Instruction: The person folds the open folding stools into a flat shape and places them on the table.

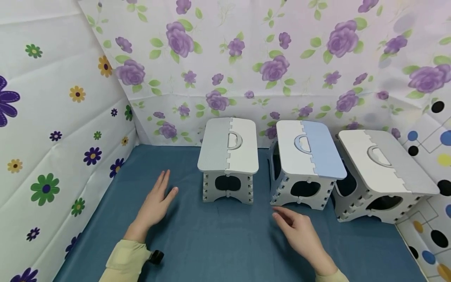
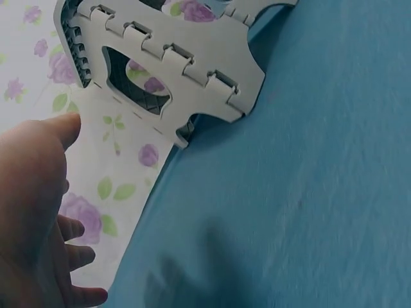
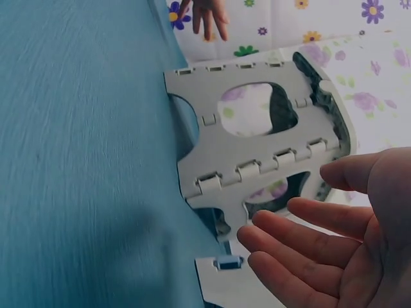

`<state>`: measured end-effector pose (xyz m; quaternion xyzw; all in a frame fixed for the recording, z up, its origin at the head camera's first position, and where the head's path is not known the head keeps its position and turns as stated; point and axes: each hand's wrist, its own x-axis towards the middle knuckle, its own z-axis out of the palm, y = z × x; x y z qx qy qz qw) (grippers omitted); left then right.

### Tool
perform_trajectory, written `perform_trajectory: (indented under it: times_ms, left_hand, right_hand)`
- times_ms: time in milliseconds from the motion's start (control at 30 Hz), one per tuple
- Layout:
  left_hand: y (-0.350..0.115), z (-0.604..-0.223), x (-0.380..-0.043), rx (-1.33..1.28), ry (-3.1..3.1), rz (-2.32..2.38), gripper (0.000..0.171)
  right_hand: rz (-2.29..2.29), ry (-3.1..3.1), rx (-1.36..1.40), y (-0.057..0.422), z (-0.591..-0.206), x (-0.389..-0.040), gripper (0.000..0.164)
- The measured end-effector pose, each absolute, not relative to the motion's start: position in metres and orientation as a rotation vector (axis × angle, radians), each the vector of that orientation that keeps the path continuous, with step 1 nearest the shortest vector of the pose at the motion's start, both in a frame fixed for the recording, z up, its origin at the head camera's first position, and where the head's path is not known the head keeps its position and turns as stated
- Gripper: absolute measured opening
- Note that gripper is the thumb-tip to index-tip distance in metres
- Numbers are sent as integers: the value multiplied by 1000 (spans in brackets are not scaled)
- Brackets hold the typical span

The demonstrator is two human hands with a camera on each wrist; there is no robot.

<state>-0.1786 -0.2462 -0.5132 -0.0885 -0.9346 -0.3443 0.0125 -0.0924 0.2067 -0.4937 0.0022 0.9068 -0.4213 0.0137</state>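
Along the far edge of the blue cloth point(image 1: 218, 239), head view, stand three folding stools point(image 1: 306, 164). Left wrist: left hand point(image 2: 35, 205) empty, thumb and fingers parted. Right wrist: right hand point(image 3: 359, 250) empty, fingers relaxed; gripping both sides should keep a stool level.

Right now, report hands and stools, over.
Left hand open, empty. Right hand empty, near blue-and-white stool. Stool upright, unfolded. Nothing seen between.

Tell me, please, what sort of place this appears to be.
Probably a makeshift indoor booth: creased flowered sheets line two sides, a blue cloth lies below, and three folding stools stand on it in a row.
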Motion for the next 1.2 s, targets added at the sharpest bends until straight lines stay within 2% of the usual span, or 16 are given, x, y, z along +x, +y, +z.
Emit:
perform_trajectory:
  times_ms: [300, 400, 600, 733, 867, 1200]
  left_hand:
    - [-227, -510, -190, -286, -2781, -1191, 75]
    - [-224, -507, -192, -283, -2716, -1224, 71]
    - [-214, -501, -196, -207, -2551, -1304, 64]
    - [-204, -498, -201, -153, -2418, -1358, 59]
    - [-195, -497, -207, -98, -2346, -1411, 57]
    - [-188, -488, -214, -4, -2208, -1516, 54]
  right_hand:
    - [-1309, 2893, -37, 193, -500, -97, 34]
    - [-1331, 2951, -85, 183, -503, -100, 44]
    - [-1539, 2981, -205, 157, -508, -111, 80]
    - [-1662, 2953, -197, 140, -513, -123, 97]
    - [-1714, 2947, -159, 125, -516, -135, 103]
    - [-1917, 2975, -111, 91, -522, -168, 108]
